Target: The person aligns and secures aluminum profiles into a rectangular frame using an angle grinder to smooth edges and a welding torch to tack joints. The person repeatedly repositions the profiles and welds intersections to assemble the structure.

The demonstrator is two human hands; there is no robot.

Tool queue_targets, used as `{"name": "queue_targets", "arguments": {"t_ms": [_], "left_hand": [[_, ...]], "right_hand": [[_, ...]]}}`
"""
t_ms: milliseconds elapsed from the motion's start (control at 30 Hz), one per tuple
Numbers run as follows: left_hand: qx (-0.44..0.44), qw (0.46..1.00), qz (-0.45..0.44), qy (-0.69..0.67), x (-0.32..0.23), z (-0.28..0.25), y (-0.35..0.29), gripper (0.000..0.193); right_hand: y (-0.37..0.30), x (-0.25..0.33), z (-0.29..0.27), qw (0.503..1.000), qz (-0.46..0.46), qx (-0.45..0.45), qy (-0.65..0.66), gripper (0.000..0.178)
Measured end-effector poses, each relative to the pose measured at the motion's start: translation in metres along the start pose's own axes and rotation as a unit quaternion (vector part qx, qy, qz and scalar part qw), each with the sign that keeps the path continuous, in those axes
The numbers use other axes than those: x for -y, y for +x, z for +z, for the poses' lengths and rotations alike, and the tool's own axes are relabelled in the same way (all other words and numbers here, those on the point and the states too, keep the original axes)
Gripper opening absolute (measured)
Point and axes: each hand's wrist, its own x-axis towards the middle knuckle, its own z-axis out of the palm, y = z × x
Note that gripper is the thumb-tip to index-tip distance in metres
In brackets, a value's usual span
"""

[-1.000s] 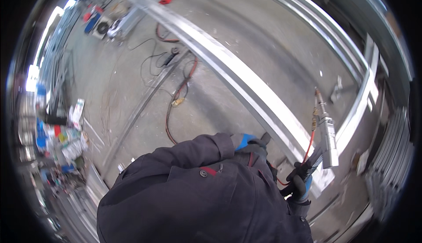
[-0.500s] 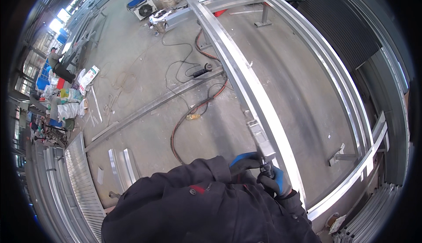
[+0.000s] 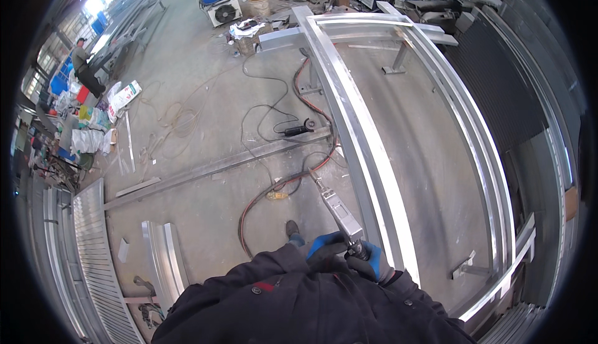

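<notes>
Floor (image 3: 205, 204): grey concrete, scuffed, crossed by a long metal bar (image 3: 212, 168) and a looping red-and-black hose (image 3: 254, 202).
Workshop: wide and cluttered; at far left a person (image 3: 84, 70) stands near a heap of bags (image 3: 126, 98).
Frame (image 3: 374, 157): long, shiny silver rails, raised on short legs (image 3: 395, 64).
Hand tool (image 3: 342, 214): silver, boxy body with a narrow tip, slanting up and left, above the floor just left of the frame.
Right hand (image 3: 372, 263): blue-and-black glove, grip closed around the tool's dark handle (image 3: 357, 250).
Left hand (image 3: 325, 248): similar glove, just beside; I cannot tell its grip's state.
</notes>
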Motion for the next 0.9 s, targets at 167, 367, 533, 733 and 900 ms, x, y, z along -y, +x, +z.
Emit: {"name": "queue_targets", "arguments": {"t_ms": [167,367,533,733,900], "left_hand": [[-0.163,0.912,-0.144,0.349,-0.153,-0.021,0.007,0.064],[-0.215,0.860,-0.200,0.418,-0.290,-0.056,0.024,0.064],[-0.247,0.839,-0.197,0.443,-0.402,-0.122,0.065,0.053],[-0.335,0.780,-0.157,0.505,-0.547,-0.209,0.124,0.053],[-0.324,0.662,-0.109,0.667,-0.646,-0.260,0.159,0.040]], "right_hand": [[0.110,0.077,0.039,0.998,-0.016,-0.055,0.026,0.042],[0.220,0.140,0.023,0.975,-0.053,-0.198,0.089,0.045],[0.339,0.177,-0.030,0.941,-0.046,-0.289,0.171,0.060],[0.502,0.237,-0.119,0.916,-0.114,-0.278,0.266,0.065],[0.576,0.297,-0.150,0.925,-0.080,-0.280,0.242,0.062]]}}
